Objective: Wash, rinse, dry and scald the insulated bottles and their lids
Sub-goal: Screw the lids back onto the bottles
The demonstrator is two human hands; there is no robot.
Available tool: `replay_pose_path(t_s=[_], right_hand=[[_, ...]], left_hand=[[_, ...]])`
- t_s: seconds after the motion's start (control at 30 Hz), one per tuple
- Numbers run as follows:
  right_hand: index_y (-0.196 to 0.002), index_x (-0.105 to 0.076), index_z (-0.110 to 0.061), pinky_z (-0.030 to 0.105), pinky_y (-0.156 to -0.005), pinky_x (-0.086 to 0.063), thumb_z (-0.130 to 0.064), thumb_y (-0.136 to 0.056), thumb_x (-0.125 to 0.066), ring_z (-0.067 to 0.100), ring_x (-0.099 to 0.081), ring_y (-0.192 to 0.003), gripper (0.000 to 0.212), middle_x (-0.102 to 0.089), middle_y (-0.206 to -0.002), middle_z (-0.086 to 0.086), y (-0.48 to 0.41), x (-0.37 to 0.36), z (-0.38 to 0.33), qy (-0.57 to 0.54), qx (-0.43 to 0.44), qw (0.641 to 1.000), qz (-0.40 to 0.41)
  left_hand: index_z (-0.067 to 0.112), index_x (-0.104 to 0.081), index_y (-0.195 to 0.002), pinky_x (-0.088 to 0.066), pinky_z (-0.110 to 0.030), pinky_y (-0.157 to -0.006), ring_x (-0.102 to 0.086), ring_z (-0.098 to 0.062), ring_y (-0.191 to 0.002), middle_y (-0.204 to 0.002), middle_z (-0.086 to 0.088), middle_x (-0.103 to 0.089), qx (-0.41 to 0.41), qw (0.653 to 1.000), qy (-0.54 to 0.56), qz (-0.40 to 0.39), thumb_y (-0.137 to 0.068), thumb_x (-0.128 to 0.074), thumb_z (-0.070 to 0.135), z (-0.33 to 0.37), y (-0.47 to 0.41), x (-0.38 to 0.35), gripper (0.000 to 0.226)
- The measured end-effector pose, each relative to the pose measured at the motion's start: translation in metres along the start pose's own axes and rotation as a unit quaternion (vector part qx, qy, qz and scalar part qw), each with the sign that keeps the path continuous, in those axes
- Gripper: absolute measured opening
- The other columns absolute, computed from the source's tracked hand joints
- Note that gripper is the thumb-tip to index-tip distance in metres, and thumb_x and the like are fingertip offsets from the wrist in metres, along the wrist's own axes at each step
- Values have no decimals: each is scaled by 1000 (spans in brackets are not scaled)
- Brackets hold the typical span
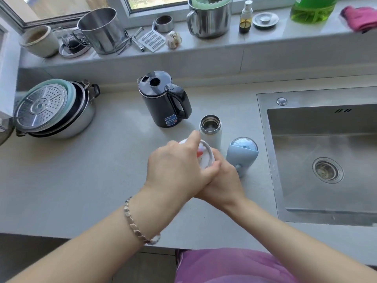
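Two hands met at the middle of the frame over the grey counter (81, 180). My left hand (173, 170), with a bracelet (134, 223) on its wrist, curled over a white lid (206, 158) from above. The right hand (224, 184) gripped the same lid from underneath, partly hidden by the left. Just right of them stood a pale blue cap (242, 154). Directly behind the lid, an uncapped white bottle (214, 139) stood upright. Beyond it sat a black kettle (163, 103). The sink (263, 119) filled the right side, stacked pots (57, 111) the left, and a steel mug (210, 21) stood on the windowsill (204, 50) at the top.
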State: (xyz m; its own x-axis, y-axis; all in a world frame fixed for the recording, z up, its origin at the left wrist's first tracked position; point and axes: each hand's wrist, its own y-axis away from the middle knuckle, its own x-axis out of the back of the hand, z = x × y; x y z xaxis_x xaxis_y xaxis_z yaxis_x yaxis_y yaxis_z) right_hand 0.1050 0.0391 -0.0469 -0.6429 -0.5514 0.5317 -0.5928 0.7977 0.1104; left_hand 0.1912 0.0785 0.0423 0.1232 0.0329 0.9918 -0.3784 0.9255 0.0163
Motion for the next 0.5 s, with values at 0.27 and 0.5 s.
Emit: replay_pose_path(t_s=[0.27,0.5], right_hand=[[-99,-53,-42,29,-73,-52,-37,-41,-75,8,-62,-85,62,-64,-90,-18,5,11,23,-58,-27,997,-50],[-92,-49,-50,31,-64,-53,-35,-45,-68,10,-64,-76,53,-64,-80,-17,8,6,26,-38,-16,999,-14]], left_hand=[[65,-14,-132,-34,-22,-90,-33,-13,-122,-145,12,-7,-156,956,99,-230,-71,-70,53,-41,-12,11,84],[39,-41,-134,-39,-24,-84,-46,-20,-103,-124,7,-45,-191,956,115,-192,-75,-69,39,-39,-3,-3,65]])
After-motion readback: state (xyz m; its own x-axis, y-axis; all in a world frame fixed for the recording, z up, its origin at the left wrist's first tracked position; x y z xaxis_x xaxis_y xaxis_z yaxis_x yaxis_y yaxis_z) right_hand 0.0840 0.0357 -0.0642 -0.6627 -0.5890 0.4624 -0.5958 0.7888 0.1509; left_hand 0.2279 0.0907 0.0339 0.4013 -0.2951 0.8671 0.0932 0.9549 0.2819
